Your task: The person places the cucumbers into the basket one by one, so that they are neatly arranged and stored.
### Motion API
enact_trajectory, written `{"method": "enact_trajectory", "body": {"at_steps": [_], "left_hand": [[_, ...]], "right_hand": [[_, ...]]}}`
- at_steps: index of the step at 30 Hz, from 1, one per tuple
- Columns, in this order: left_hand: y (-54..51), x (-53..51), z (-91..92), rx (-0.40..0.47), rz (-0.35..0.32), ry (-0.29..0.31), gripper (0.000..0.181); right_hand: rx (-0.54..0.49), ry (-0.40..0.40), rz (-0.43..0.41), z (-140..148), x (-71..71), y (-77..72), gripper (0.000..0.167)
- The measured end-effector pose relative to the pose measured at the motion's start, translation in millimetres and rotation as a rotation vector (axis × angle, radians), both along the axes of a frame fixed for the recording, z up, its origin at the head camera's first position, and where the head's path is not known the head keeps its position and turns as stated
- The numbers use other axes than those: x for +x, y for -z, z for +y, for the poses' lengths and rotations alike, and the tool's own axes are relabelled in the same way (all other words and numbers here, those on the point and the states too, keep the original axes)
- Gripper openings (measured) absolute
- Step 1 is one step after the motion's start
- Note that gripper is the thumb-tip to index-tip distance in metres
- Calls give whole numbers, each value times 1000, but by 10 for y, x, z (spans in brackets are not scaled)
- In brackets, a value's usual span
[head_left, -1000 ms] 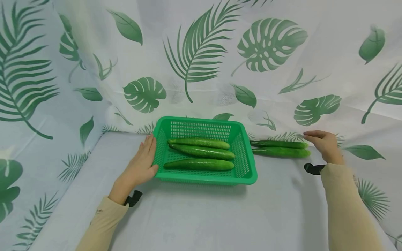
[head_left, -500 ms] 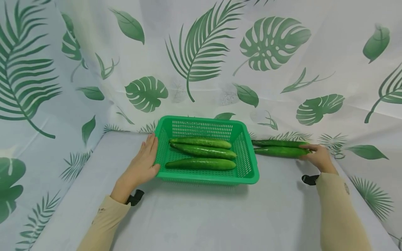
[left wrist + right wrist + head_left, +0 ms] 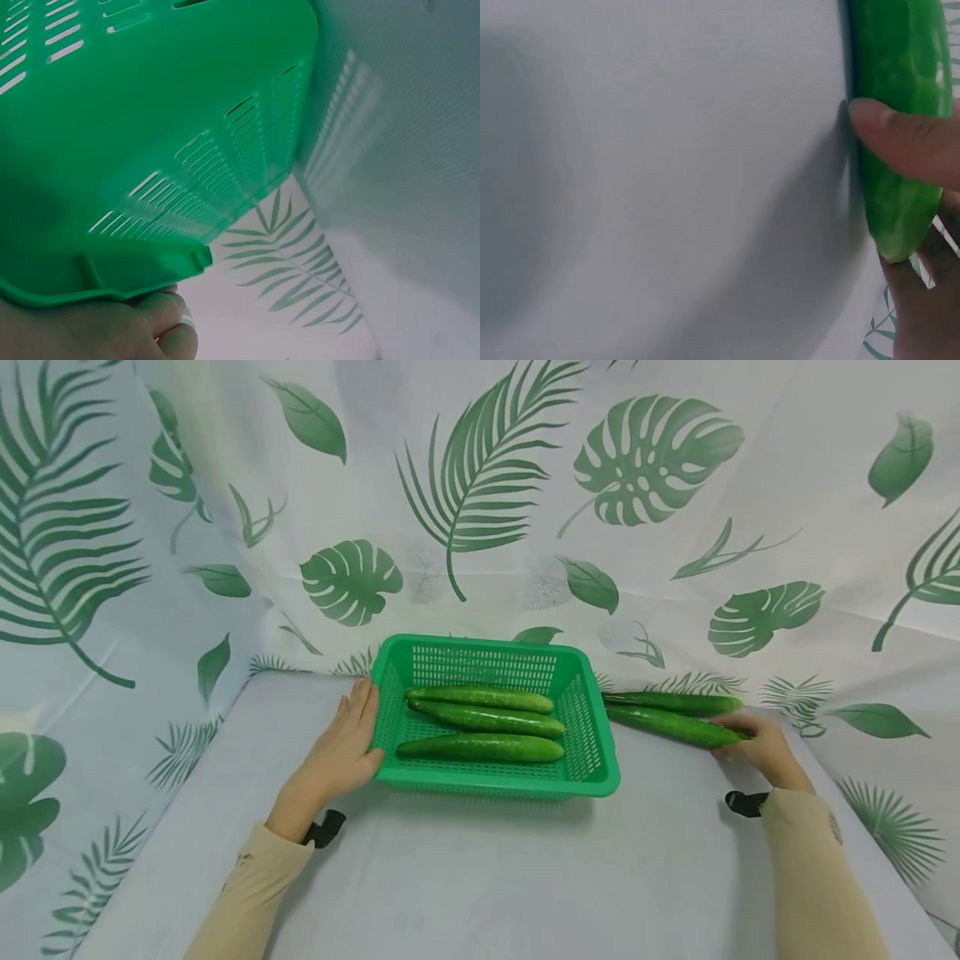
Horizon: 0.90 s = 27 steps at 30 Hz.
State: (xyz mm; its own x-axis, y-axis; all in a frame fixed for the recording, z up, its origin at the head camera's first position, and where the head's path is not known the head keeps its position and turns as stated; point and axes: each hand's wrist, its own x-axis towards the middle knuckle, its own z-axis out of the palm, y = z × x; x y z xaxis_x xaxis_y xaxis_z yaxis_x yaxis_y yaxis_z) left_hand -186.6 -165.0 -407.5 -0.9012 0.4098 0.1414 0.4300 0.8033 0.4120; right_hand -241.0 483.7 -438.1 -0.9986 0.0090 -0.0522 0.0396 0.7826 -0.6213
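My right hand (image 3: pixel 761 747) pinches the right end of a cucumber (image 3: pixel 667 725) lying at a slant to the right of the basket. In the right wrist view the thumb presses one side of that cucumber (image 3: pixel 901 67), with fingers around the other. Just behind it lies a second cucumber (image 3: pixel 682 702). A green plastic basket (image 3: pixel 495 787) holds three cucumbers (image 3: pixel 480 747) lying side by side. My left hand (image 3: pixel 333 760) rests flat against the basket's left side, fingers straight. The left wrist view shows that hand (image 3: pixel 97 330) under the basket's rim (image 3: pixel 112 295).
A white cloth (image 3: pixel 495 877) covers the table. Behind it rises a leaf-patterned curtain (image 3: pixel 652 552), close to the basket's back edge. Another leaf-patterned sheet (image 3: pixel 172 635) bounds the left side.
My right hand has come down and left onto the front loose cucumber and taken hold of its end. That end has swung toward me, away from the other cucumber. The left hand stays put.
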Motion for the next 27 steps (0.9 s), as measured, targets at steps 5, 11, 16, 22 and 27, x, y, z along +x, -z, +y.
{"method": "enact_trajectory", "body": {"at_steps": [5,11,16,22,27], "left_hand": [[-11,-6,16,3,11,-3,82],[-21,-11,28,11,12,-6,81],[-17,-2,27,16,5,-14,81],[-4,1,19,4,-7,-15,82],[9,7,4,-2,-9,-13,83]], "right_hand": [[-39,24,-24,-8,148,-4,68],[-109,52,-53,-70,390,27,68],[-129,85,-29,-113,623,80,68],[-140,132,-47,-143,799,138,70],[-176,158,-54,-158,847,169,71]]}}
